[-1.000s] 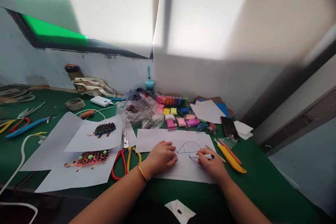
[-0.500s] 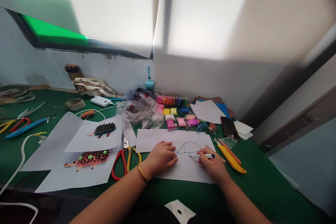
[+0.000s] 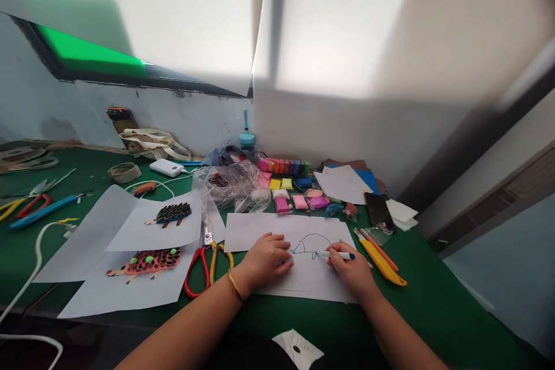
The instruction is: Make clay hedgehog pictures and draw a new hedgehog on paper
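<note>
A white sheet of paper lies on the green table, bearing a blue outline of a humped animal with a pointed snout and a small leg. My left hand rests flat on the sheet, fingers spread, just left of the outline. In my right hand is a white marker pen with a dark blue end, held almost level. Its tip meets the paper at the outline's belly line, beside the leg. Red-and-yellow-handled scissors lie left of the sheet.
At left, sheets carry a dark hedgehog picture and a pink one. Colourful clay packets and a crumpled plastic bag sit behind the paper. To the right are a yellow utility knife and a dark phone.
The pen tip has moved slightly up and right, and a small leg now shows under the outline's belly. My left hand has stayed in place.
</note>
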Demonstrator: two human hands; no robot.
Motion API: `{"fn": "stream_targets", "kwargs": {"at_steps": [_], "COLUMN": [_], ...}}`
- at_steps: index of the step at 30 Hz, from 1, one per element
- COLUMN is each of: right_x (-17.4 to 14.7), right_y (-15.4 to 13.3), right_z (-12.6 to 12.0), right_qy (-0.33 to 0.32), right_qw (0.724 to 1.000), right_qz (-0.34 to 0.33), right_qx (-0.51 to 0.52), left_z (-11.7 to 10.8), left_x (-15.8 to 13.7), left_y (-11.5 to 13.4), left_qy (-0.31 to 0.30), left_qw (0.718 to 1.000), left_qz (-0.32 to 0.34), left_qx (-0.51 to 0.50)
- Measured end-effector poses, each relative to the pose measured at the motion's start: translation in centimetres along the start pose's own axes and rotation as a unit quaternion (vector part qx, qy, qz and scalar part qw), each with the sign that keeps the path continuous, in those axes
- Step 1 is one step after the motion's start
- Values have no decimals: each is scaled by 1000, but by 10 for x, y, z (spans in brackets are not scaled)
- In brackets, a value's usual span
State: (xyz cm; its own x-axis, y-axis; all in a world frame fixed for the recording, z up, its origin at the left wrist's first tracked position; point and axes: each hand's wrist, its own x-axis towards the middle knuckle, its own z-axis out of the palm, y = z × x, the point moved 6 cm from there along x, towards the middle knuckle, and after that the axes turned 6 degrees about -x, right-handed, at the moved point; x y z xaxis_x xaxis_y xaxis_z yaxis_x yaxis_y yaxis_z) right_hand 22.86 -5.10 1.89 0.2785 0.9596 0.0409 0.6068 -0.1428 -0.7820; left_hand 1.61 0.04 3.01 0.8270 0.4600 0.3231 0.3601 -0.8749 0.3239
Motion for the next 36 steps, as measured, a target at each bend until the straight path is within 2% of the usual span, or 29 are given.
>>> {"fn": "stream_targets", "kwargs": {"at_steps": [10, 13, 19, 25, 31, 36], "right_x": [1, 0, 0, 2, 2, 3], "right_y": [2, 4, 11, 20, 13, 14], "right_z": [1, 1, -11, -15, -13, -13], "right_qy": [6, 2, 35, 32, 8, 16], "right_qw": [1000, 1000, 998, 997, 999, 999], "right_qz": [-5, 10, 24, 53, 43, 30], "right_qx": [-1, 11, 41, 36, 22, 25], "left_z": [1, 2, 0, 1, 2, 3], "left_x": [0, 0, -2, -3, -2, -2], "left_y": [-1, -1, -2, -4, -4, -5], "left_qy": [1, 0, 13, 11, 7, 9], "left_qw": [1000, 1000, 1000, 1000, 1000, 1000], "left_qz": [-5, -2, -15, -27, -20, -21], "left_qx": [3, 3, -1, -1, 3, 7]}}
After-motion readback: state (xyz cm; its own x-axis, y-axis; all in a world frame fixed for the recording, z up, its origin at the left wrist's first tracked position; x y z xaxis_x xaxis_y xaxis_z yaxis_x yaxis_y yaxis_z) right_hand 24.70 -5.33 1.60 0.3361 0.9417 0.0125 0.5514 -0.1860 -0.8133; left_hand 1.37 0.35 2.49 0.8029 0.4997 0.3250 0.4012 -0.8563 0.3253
